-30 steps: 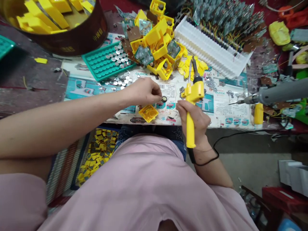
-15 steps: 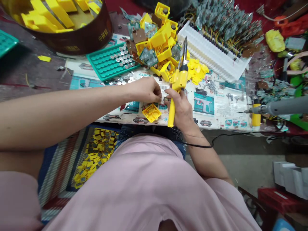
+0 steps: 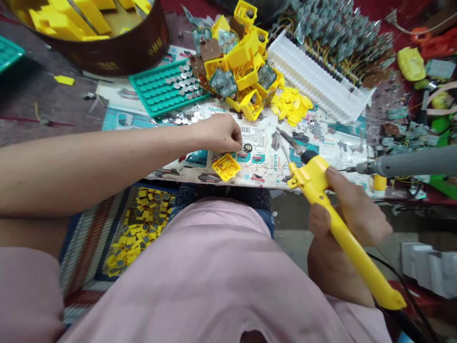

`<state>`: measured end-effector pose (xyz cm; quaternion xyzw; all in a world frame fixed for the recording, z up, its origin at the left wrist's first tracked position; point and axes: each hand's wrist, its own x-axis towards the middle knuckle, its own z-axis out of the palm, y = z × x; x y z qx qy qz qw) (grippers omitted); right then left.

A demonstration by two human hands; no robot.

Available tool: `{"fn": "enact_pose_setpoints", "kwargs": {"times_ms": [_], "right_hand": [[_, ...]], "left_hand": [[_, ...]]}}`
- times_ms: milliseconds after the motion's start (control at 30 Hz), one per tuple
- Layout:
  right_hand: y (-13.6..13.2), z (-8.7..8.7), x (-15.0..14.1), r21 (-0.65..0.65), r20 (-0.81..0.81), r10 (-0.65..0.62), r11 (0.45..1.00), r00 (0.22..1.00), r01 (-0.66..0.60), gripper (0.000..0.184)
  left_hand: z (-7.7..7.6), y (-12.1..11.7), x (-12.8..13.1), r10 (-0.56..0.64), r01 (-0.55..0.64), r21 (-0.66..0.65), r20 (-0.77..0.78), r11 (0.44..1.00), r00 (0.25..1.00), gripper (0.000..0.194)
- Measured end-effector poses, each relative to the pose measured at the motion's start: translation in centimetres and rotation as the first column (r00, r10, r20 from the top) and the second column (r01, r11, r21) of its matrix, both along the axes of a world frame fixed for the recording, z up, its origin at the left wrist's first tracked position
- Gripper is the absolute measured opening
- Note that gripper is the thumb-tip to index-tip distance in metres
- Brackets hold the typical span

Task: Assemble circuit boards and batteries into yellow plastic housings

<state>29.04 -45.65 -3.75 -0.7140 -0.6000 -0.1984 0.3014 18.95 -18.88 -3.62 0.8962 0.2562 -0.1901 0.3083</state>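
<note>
My left hand (image 3: 224, 134) rests low over the printed board with its fingertips pinched together; whatever may be between them is hidden. Just right of those fingertips lies a small round dark part (image 3: 247, 147) with a shiny rim. A yellow open plastic case (image 3: 226, 167) sits in front of them, near the table edge. My right hand (image 3: 362, 216) is wrapped around the handle of a yellow soldering iron (image 3: 314, 176), raised past the table's front edge. The iron's tip points up and left, apart from the round part.
Behind stand a green tray (image 3: 150, 93) with silver discs, piled yellow housings (image 3: 243, 55), flat yellow pieces (image 3: 291, 105) and a white rack (image 3: 321, 81) of circuit boards. A brown round tin (image 3: 117, 57) is at left. A grey screwdriver-like tool (image 3: 421, 162) juts in from the right.
My right hand first came left beside the round part, then swung right and toward my body with the soldering iron, which now tilts up-left. My left hand has hardly moved.
</note>
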Motion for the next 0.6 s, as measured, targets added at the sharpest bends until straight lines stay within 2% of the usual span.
{"fn": "enact_pose_setpoints", "kwargs": {"times_ms": [100,233,433,600], "right_hand": [[-0.1,-0.9,-0.6,0.082,0.049,0.047,0.995,0.998,-0.051,0.047],[0.9,-1.8,-1.5,0.034,0.022,0.169,0.985,0.985,-0.17,0.035],[1.1,-1.6,-1.8,-0.073,0.133,0.126,0.99,0.983,-0.117,0.015],[1.5,-1.3,-1.7,-0.077,0.117,0.217,0.975,0.969,-0.209,0.014]], "left_hand": [[-0.2,0.1,0.0,-0.008,0.008,0.006,0.015,1.0,1.0,0.02],[-0.4,0.0,0.0,-0.007,0.006,0.026,0.015,1.0,1.0,0.02],[-0.6,-0.1,0.0,0.0,-0.001,0.014,0.052,1.0,0.999,0.018],[-0.7,-0.1,0.0,-0.004,0.002,0.038,0.054,0.999,0.999,0.017]]}}
